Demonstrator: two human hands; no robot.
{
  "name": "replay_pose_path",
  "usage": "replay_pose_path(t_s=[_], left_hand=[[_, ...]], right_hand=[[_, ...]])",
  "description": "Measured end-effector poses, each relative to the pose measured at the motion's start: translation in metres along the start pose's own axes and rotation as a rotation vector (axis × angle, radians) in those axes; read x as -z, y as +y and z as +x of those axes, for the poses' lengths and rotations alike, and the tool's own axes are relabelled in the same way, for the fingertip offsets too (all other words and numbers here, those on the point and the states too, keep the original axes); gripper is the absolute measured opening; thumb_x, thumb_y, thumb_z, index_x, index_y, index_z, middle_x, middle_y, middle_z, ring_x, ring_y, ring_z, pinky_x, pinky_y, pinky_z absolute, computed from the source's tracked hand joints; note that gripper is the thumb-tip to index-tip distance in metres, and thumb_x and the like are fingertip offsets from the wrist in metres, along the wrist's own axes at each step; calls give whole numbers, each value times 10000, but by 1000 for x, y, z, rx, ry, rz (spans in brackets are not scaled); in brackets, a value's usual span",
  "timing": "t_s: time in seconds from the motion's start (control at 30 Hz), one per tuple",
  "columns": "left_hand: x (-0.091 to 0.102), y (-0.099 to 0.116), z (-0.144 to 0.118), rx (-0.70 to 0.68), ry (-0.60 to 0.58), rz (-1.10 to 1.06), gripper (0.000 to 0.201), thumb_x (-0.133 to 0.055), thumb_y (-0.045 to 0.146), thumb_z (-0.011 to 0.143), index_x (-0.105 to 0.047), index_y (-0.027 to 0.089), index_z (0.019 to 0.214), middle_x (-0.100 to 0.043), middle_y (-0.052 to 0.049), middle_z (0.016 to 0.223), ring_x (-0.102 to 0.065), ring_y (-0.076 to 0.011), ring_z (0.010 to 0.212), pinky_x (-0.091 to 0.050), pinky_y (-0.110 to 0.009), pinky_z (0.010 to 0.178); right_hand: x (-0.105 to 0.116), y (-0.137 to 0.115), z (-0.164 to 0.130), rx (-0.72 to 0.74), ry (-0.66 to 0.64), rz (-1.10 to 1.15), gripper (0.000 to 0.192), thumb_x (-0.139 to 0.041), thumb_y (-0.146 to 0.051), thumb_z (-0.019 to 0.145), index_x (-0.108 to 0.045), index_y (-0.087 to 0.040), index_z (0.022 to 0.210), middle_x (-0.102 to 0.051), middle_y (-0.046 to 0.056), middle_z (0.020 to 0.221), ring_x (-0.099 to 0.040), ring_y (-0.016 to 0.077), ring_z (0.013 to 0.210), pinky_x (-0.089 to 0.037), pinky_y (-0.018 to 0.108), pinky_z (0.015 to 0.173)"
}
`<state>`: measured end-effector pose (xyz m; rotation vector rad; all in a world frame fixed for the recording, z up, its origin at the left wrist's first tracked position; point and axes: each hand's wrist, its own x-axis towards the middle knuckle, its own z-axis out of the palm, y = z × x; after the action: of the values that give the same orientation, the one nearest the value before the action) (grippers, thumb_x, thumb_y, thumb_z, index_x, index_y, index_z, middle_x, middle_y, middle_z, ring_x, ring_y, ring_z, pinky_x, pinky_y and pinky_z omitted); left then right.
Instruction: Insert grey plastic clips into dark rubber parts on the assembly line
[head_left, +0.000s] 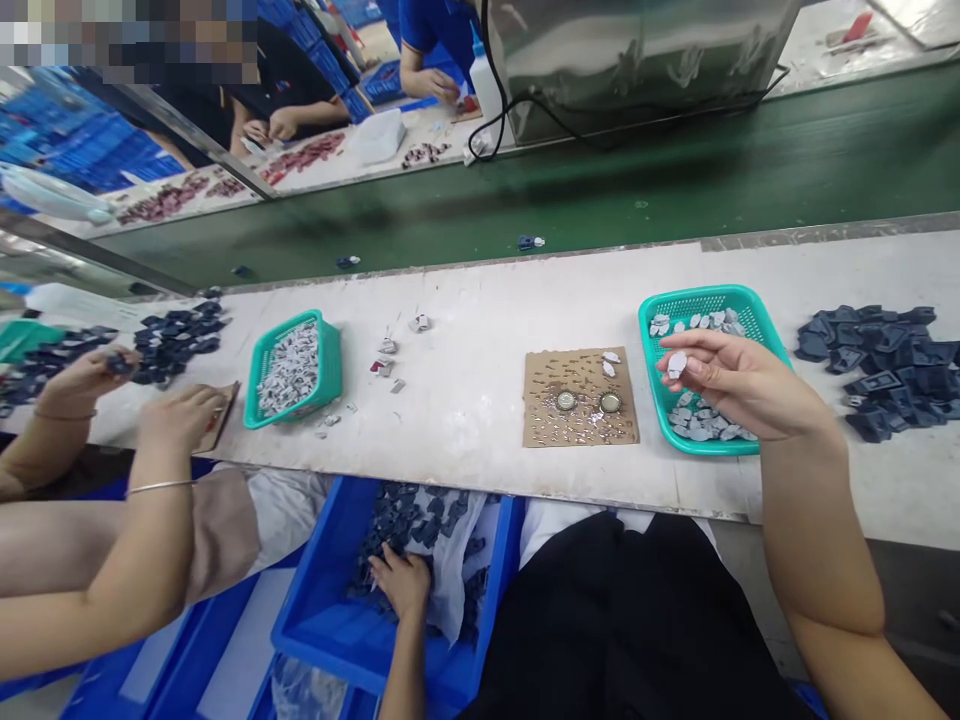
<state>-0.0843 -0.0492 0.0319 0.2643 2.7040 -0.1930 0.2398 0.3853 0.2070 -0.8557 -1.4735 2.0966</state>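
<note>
My right hand pinches a small pale grey plastic piece between thumb and fingertips. It hovers over a green basket that holds more such pieces. Down at the left, my left hand reaches into a blue crate of dark blue plastic parts, its fingers apart on the parts. A sheet of clear plastic lies beside that hand. On the table, a cardboard square carries two small round metal caps and two pale pieces.
Dark parts are heaped at the right. A second green basket of grey pieces stands left, near a co-worker's hands. A green conveyor belt with a few dark parts runs behind the table. Other people work across it.
</note>
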Motion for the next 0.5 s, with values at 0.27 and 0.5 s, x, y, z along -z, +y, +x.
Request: replay_pose_path(t_s=[0.27,0.5], left_hand=[[-1,-16,1,11,60,41,306,-422,370,879,-679,282,1020,-640,-156,1041,-581,-503,1353,-472,-603,1040],[9,-25,4,51,47,-13,219,-466,342,821,-664,275,756,-605,-123,792,-667,-466,1239,-527,-524,958]], right_hand=[[-2,1,1,-42,-131,-17,407,-961,-535,710,-799,-208,889,-779,70,840,-735,185,745,-635,310,672],[0,2,-3,-100,-287,55,379,-918,-530,780,-833,-222,983,-763,66,793,-705,178,623,-592,308,560]])
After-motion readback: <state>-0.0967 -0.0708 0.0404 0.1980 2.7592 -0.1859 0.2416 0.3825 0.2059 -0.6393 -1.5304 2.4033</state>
